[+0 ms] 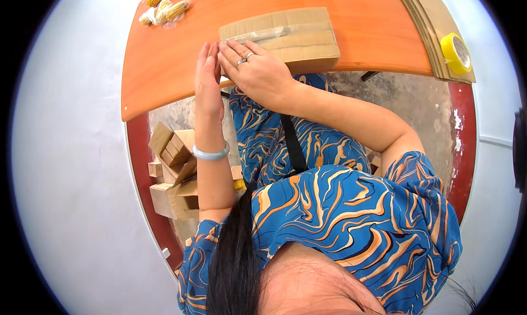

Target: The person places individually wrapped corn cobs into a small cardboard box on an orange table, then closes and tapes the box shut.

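Note:
A closed cardboard box (304, 37) lies on the orange table (164, 68) near its front edge, with clear tape along its top seam. My right hand (257, 72), wearing rings, rests flat with its fingers on the box's left part, over the end of the tape. Upright beside the box's left end is my left hand (209, 78), fingers straight and close to the right fingertips; a pale bangle circles that wrist. Whether the left palm touches the box is hidden.
Corn cobs (175, 11) in clear plastic lie at the table's far left. Flattened cardboard sheets (432, 30) are stacked at the right, with a yellow tape roll (456, 53) on them. Several cardboard boxes (175, 195) stand on the floor at lower left, near the wall.

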